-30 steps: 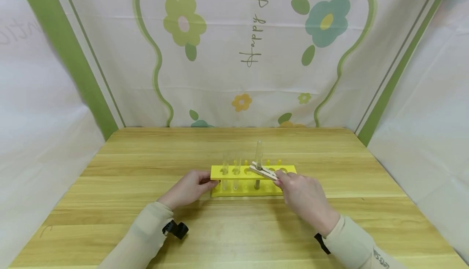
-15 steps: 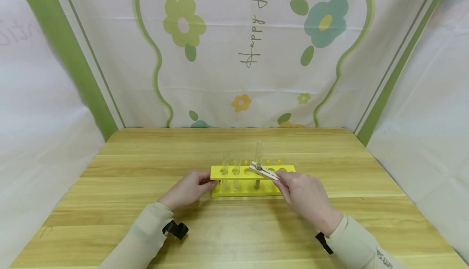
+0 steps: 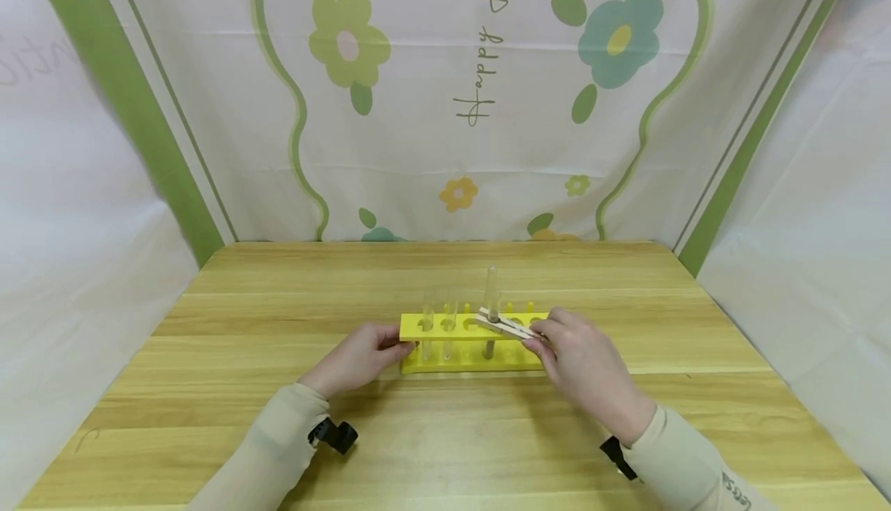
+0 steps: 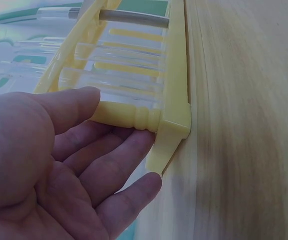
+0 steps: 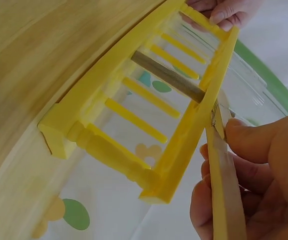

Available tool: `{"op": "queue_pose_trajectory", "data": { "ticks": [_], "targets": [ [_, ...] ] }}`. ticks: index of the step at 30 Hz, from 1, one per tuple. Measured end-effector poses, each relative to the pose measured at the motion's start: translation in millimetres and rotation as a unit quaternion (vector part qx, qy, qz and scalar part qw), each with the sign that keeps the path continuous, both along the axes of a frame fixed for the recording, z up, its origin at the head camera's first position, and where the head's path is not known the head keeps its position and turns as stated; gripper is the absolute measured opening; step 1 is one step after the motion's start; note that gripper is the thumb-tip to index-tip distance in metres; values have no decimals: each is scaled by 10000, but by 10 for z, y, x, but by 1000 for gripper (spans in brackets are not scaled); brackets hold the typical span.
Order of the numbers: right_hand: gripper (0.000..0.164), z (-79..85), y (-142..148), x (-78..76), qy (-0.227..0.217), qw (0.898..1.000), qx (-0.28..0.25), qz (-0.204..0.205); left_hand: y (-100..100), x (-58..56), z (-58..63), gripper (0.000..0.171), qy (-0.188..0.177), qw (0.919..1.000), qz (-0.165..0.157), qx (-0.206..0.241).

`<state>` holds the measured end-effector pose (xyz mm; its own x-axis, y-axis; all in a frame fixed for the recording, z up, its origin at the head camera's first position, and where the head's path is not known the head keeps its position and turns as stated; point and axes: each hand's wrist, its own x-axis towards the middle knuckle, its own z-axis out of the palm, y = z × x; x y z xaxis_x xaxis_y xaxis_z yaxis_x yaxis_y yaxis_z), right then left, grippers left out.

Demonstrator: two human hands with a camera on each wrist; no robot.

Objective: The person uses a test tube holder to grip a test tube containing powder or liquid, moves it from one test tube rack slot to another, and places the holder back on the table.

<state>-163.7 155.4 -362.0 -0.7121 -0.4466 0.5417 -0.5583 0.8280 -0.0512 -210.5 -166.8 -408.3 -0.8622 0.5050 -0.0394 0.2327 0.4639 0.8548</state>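
A yellow test tube rack (image 3: 455, 335) stands upright on the table. My left hand (image 3: 358, 359) holds its left end post (image 4: 119, 115) between thumb and fingers. Two clear test tubes (image 4: 119, 77) stand in the holes nearest that hand. Farther right, a test tube (image 3: 492, 291) with a dark grey-brown lower part (image 5: 168, 77) stands in the rack. A wooden test tube clamp (image 3: 511, 329) lies across the rack's top board, its jaws around this tube just above the board. My right hand (image 3: 588, 368) grips the clamp's handle near the rack's right end.
Yellow pegs (image 5: 136, 120) stand along the back of the rack. The wooden table (image 3: 445, 449) runs back to a flower-printed curtain (image 3: 404, 109). White sheets (image 3: 800, 264) hang on both sides.
My right hand has shifted slightly right along the clamp, its fingers changing place on the handle. The clamp has turned a little. My left hand and the rack have not visibly moved.
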Motion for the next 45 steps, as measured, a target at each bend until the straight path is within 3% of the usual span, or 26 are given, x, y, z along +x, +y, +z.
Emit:
{"op": "queue_pose_trajectory", "data": {
  "ticks": [6, 15, 23, 26, 33, 45],
  "targets": [
    [19, 49, 17, -6, -13, 10000, -46, -3, 2, 20, 44, 29, 35, 10000, -44, 13],
    [15, 172, 67, -22, 59, 9994, -232, 267, -1, 1, 17, 28, 11, 10000, 18, -6],
    [11, 356, 112, -1, -89, 9987, -364, 347, 50, 136, 252, 29, -69, 9999, -2, 94],
    [11, 434, 129, 5, -41, 9985, -395, 375, 44, 117, 213, 29, -107, 9999, 3, 94],
    [13, 584, 176, 6, 153, 9982, -397, 427, -9, -18, -2, 28, -84, 10000, 46, 17],
    [12, 826, 282, 7, 558, 9966, -291, 527, -28, -35, -11, 29, -6, 10000, -15, -39]
  ]
}}
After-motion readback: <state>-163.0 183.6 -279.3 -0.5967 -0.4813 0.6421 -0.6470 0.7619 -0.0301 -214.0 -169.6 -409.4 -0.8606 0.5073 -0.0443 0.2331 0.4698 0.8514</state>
